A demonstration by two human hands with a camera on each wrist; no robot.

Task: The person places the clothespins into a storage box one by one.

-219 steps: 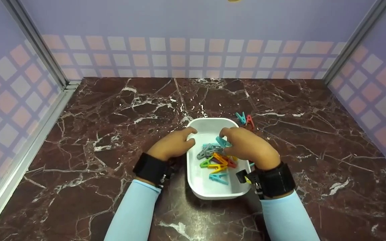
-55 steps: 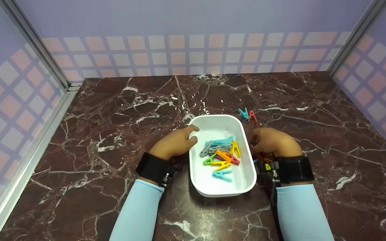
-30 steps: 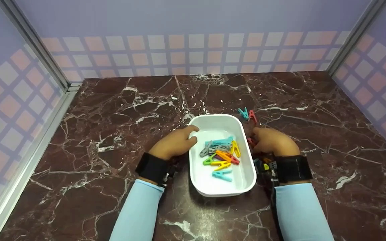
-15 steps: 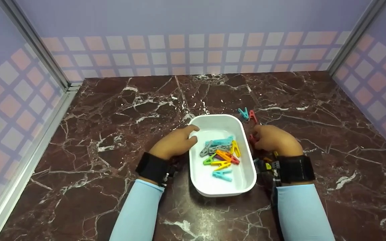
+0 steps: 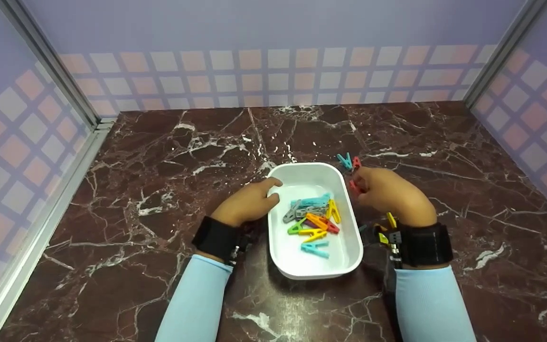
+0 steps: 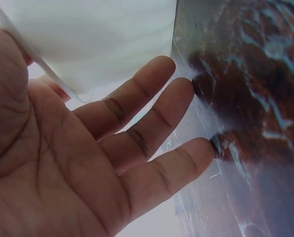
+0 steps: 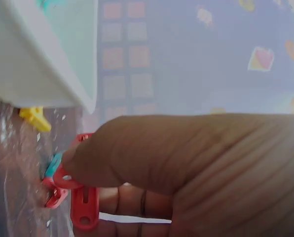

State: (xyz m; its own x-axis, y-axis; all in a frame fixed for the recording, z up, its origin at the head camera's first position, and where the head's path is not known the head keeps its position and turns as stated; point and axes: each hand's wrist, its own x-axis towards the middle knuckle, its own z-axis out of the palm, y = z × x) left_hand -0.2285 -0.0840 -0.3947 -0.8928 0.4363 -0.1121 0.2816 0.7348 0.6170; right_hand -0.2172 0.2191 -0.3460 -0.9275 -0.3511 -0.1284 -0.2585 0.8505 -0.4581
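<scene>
My two bare hands are at a white plastic tub (image 5: 287, 256) standing on a dark red marbled tabletop (image 5: 159, 166). My left hand (image 5: 244, 203) is at the tub's left rim, thumb and index finger hooked over the edge, the other three fingers stretched out loosely along the outside. My right hand (image 5: 392, 192) is just outside the tub's right wall, towards the far end, thumb and fingers closed in a pinch on a red clothespin (image 7: 85, 210). Just beyond it, on the table, a second red clothespin (image 5: 356, 160) and a teal clothespin (image 5: 348, 165) lie close together. Inside the tub is a loose pile of clothespins (image 5: 318, 221) in blue, grey, yellow, green, orange and red.

What could go wrong, as I judge it: pressing unevenly on the held clip could make it twist and spring out of my fingers. Carried too low, it could catch the tub's wall and drop, or my knuckles could shove the tub, which my light hold on one rim might let swivel. Reaching forward carelessly could scatter the two neighbours. A yellow clip (image 7: 35, 118) shows near the tub in the right wrist view, and my right wrist strap (image 5: 425, 244) might sweep it aside
</scene>
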